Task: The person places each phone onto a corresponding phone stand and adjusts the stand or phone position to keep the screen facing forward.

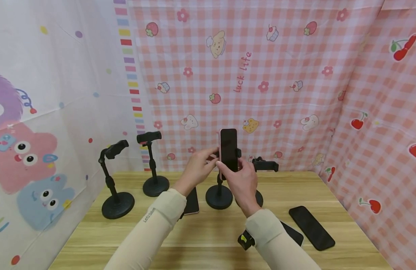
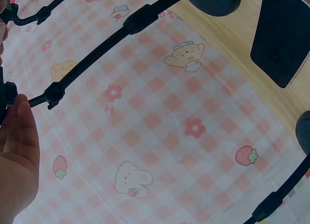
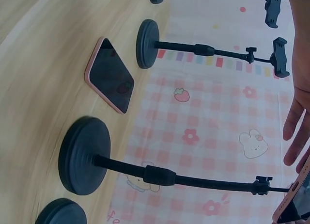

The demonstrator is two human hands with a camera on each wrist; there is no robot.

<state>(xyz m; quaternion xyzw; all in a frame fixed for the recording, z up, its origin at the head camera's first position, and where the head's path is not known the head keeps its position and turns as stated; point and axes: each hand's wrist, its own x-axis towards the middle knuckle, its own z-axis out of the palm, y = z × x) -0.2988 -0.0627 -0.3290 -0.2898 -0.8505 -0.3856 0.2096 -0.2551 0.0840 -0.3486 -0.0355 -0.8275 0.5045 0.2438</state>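
A smartphone [image 1: 229, 148] with a pink frame and dark screen stands upright at the clamp of a black phone stand [image 1: 219, 198]. My right hand [image 1: 243, 183] grips the phone's lower part, thumb at its front left edge and fingers toward its right side. At the phone's left edge, my left hand [image 1: 198, 167] pinches the clamp's side. In the left wrist view, the left hand's fingertips [image 2: 23, 107] touch the black clamp, mostly cut off by the frame. The right wrist view shows the phone's corner [image 3: 286, 207] beside the stand's thin neck, near my right fingers.
Two phone stands [image 1: 118, 205] [image 1: 156, 186] are at left; another clamp [image 1: 266, 165] shows behind my right hand. A pink-edged phone [image 1: 193, 202] lies behind my left forearm. Two dark phones [image 1: 312, 228] [image 1: 293, 233] lie at right, one partly under the sleeve. Printed cloth [image 1: 279, 56] hangs behind.
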